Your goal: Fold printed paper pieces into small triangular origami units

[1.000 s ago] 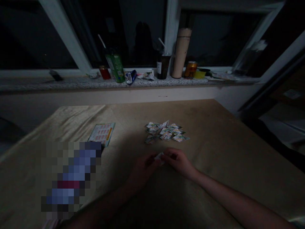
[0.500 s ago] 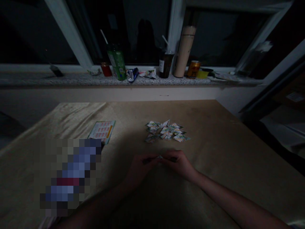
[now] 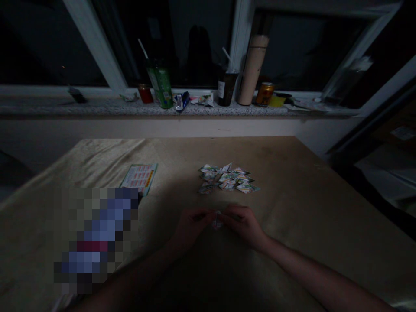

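Observation:
My left hand (image 3: 190, 227) and my right hand (image 3: 243, 223) meet over the middle of the tan-covered table (image 3: 308, 208). Both pinch one small folded paper piece (image 3: 216, 220) between their fingertips. Just beyond my hands lies a pile of several similar folded printed paper pieces (image 3: 227, 178). The light is dim and the folds of the held piece are hard to make out.
A printed card sheet (image 3: 140, 177) lies to the left, with a blurred-out patch (image 3: 95, 238) nearer me. On the stone windowsill (image 3: 97, 107) stand a green bottle (image 3: 160, 84), a red can (image 3: 145, 93), a dark cup (image 3: 225, 89), a tall beige flask (image 3: 251, 69) and an orange can (image 3: 264, 94).
My hands stay together at the same spot, working the small paper piece; it now hangs a little lower between my fingertips. The view has shifted slightly.

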Action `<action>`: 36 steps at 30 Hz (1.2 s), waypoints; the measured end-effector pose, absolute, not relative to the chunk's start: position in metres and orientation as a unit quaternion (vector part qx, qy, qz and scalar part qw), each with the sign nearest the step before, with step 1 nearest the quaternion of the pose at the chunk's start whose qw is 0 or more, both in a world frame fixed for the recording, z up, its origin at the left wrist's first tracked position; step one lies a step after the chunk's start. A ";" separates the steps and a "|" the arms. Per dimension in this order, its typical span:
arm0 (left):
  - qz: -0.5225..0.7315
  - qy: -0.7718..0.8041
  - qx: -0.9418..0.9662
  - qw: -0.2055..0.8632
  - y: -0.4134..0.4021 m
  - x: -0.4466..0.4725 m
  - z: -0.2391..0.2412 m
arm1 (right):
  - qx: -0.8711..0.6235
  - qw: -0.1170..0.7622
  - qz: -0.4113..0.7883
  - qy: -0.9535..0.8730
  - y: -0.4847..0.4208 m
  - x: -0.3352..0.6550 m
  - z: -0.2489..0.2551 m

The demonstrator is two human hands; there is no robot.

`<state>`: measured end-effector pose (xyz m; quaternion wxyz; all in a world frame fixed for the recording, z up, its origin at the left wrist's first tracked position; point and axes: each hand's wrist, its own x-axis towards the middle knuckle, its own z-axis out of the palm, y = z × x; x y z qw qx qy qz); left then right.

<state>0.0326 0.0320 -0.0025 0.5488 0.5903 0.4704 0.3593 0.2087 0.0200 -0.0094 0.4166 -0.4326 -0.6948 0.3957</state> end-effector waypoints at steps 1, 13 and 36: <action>0.364 0.472 0.588 0.548 0.032 0.033 -0.002 | -0.432 0.420 0.395 -0.694 0.020 0.208 -0.009; 0.364 0.496 0.573 0.541 0.033 0.033 0.001 | -0.452 0.453 0.386 -0.665 0.017 0.207 -0.010; 0.380 0.466 0.612 0.514 0.029 0.034 -0.002 | -0.480 0.458 0.291 -0.689 0.015 0.208 -0.011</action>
